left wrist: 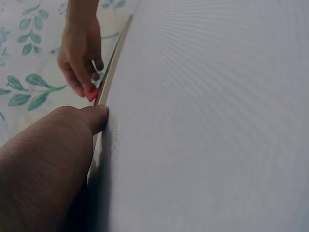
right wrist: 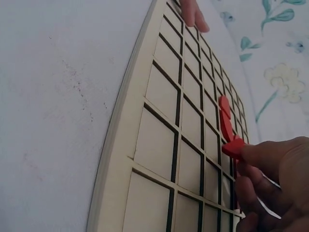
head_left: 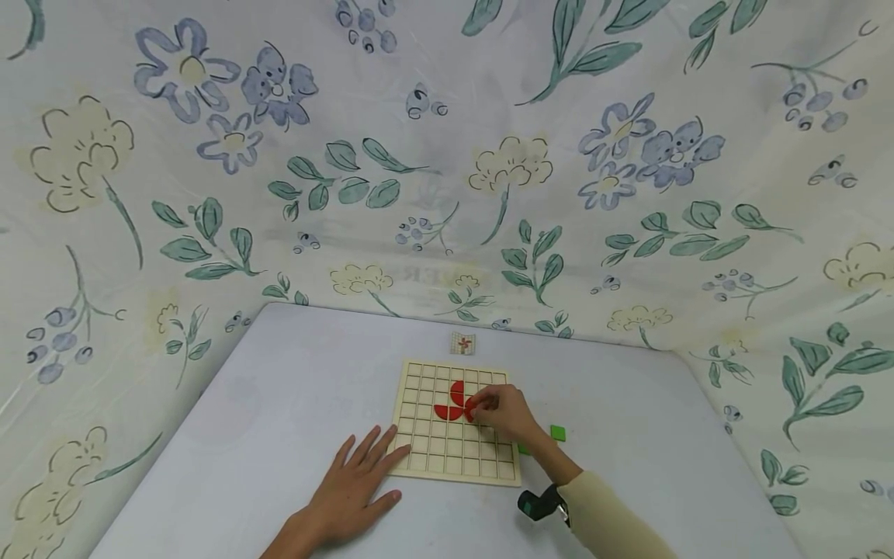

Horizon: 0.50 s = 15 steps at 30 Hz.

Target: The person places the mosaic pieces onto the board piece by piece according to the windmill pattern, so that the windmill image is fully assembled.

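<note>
A wooden grid board [head_left: 426, 458] lies on the table, with red rounded pieces [head_left: 448, 411] near its middle. My right hand [head_left: 508, 415] reaches over the board from the right and pinches a red piece [right wrist: 232, 147] between thumb and finger, tilted over the squares beside the other red ones. The left wrist view also shows that red piece [left wrist: 91, 93] under the right hand [left wrist: 81, 53]. My left hand [head_left: 356, 489] rests with fingers spread at the board's lower left corner, fingertips touching its edge.
A small picture card [head_left: 462, 344] with a red pattern lies behind the board. Green pieces [head_left: 558, 433] lie to the right of the board, one partly behind the right forearm. A dark device [head_left: 538, 505] is at the right wrist. Flowered cloth [head_left: 447, 194] surrounds the white table [head_left: 293, 373].
</note>
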Each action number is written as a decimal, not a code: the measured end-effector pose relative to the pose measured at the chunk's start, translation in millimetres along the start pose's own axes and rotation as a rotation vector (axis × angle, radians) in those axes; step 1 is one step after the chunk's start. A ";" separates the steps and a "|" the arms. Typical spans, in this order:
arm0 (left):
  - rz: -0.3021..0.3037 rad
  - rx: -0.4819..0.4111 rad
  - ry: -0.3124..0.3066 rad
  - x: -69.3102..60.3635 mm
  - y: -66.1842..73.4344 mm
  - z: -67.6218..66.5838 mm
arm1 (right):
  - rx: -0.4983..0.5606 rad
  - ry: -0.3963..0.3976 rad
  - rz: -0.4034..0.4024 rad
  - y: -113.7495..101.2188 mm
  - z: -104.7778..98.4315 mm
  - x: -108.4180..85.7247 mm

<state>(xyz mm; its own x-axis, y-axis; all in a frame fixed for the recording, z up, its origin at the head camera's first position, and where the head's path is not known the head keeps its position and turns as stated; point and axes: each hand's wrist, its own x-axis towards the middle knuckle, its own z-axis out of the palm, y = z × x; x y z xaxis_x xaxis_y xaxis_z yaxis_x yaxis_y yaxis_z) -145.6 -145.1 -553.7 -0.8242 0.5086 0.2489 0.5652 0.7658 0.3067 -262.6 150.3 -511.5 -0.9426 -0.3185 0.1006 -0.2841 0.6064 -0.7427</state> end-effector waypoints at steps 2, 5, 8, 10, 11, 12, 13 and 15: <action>0.001 0.002 -0.001 0.0 -0.1 0.1 | -0.008 0.019 -0.010 -0.4 2.5 -0.2; -0.003 0.011 -0.006 -0.1 0.2 -0.2 | -0.065 0.049 -0.033 -0.8 6.7 -1.7; -0.006 0.013 -0.014 0.2 0.4 -0.5 | -0.153 0.064 -0.079 -0.9 10.2 -3.8; -0.006 0.013 -0.015 0.3 0.5 -0.5 | -0.207 0.065 -0.107 -1.0 11.2 -5.0; -0.003 0.013 -0.013 0.3 0.5 -0.6 | -0.229 0.062 -0.116 -1.0 11.4 -5.3; -0.001 0.015 -0.009 0.4 0.5 -0.6 | -0.248 0.058 -0.129 -1.1 11.2 -5.3; 0.002 0.016 -0.006 0.4 0.5 -0.7 | -0.260 0.051 -0.130 -1.6 10.8 -5.3; 0.002 0.018 -0.003 0.2 0.6 -1.1 | -0.286 0.031 -0.140 -2.3 9.5 -4.5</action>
<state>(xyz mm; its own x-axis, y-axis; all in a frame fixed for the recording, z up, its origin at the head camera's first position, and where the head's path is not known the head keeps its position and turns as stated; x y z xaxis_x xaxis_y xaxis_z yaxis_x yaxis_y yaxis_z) -145.4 -144.9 -552.5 -0.8230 0.5115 0.2472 0.5665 0.7717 0.2892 -256.0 143.4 -516.6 -0.8945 -0.3935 0.2123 -0.4452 0.7401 -0.5040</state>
